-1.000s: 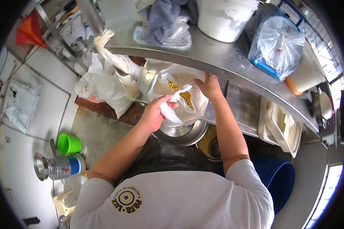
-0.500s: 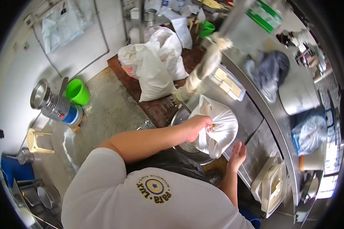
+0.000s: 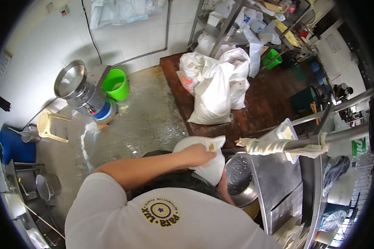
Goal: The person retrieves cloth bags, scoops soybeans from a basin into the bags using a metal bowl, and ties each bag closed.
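My left hand (image 3: 198, 156) is closed on the gathered top of a white cloth bag (image 3: 211, 171) with a small yellow mark. The bag bulges below my grip, close to my body, just left of a large steel bowl (image 3: 248, 195). Drops or specks cover the bowl's dark inside. My right hand (image 3: 223, 189) reaches up at the bag's right side. Its fingers are hidden behind the bag, so their hold does not show.
Steel counter (image 3: 274, 182) to the right, beneath a rail wrapped in cloth (image 3: 274, 146). Full white sacks (image 3: 214, 91) stand on a brown platform ahead. Left are a steel machine (image 3: 81, 89), a green bucket (image 3: 117, 85) and a cream stool (image 3: 50, 124) on a wet floor (image 3: 141, 120).
The view has swung left. My left hand has carried the bag leftward off the bowl, toward my body. My right hand, open and apart before, has come in beside the bag.
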Action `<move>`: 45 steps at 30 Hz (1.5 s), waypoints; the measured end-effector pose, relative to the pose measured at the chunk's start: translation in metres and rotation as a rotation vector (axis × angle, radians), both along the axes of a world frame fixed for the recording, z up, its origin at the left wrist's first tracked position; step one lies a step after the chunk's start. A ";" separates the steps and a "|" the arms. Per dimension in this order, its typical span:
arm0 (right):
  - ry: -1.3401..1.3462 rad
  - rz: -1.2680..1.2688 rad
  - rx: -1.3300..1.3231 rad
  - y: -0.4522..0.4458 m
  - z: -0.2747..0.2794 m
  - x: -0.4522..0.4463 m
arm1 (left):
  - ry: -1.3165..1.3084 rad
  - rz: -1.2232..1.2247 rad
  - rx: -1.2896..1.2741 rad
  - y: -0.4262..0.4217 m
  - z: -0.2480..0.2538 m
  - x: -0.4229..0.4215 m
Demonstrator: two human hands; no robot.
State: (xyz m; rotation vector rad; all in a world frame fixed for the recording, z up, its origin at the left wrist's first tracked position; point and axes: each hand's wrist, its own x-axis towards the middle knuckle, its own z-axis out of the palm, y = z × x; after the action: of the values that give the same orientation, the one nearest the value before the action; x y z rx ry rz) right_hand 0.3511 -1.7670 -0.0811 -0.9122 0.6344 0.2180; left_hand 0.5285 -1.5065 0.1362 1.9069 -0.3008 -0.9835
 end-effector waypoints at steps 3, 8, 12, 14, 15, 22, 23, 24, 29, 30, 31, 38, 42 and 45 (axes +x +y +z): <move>0.143 0.073 0.081 0.044 0.041 0.089 | -0.005 0.200 -0.034 0.064 0.019 0.029; 0.134 0.201 0.065 0.099 0.048 0.196 | -0.061 0.270 0.106 0.135 0.047 0.081; 0.173 0.275 0.065 0.142 0.035 0.292 | -0.110 0.390 0.155 0.173 0.049 0.143; 0.175 0.297 0.100 0.165 0.021 0.351 | -0.165 0.428 0.198 0.188 0.037 0.182; 0.176 0.304 0.121 0.177 0.011 0.382 | -0.221 0.458 0.231 0.195 0.032 0.204; 0.289 0.573 0.054 0.217 -0.015 0.603 | -0.092 0.539 0.289 0.223 0.035 0.393; 0.317 0.736 -0.145 0.210 -0.014 0.628 | -0.143 0.475 0.319 0.221 0.032 0.418; 0.292 0.777 -0.166 0.192 -0.038 0.642 | -0.185 0.407 0.346 0.220 0.028 0.441; -0.128 0.791 -1.140 0.111 -0.038 0.658 | -0.272 0.327 0.440 0.224 0.001 0.567; 0.020 0.698 -1.044 0.083 -0.069 0.642 | -0.307 0.276 0.469 0.228 -0.012 0.590; 0.167 0.599 -0.944 0.061 -0.099 0.627 | -0.341 0.222 0.496 0.232 -0.025 0.613; 0.878 0.509 -0.766 0.034 -0.021 0.496 | -0.415 -0.270 0.622 0.232 -0.133 0.768; 1.054 0.324 -0.619 0.086 0.000 0.424 | -0.306 -0.401 0.704 0.205 -0.179 0.845; 1.065 0.149 -0.480 0.138 0.021 0.404 | -0.297 -0.520 0.750 0.184 -0.233 0.895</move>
State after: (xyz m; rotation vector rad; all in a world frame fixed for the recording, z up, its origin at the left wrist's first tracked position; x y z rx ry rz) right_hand 0.7546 -1.6285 -0.0601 -1.2870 1.6513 0.7290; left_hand 1.4240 -1.3227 -0.0968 2.7515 -0.7013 -1.2625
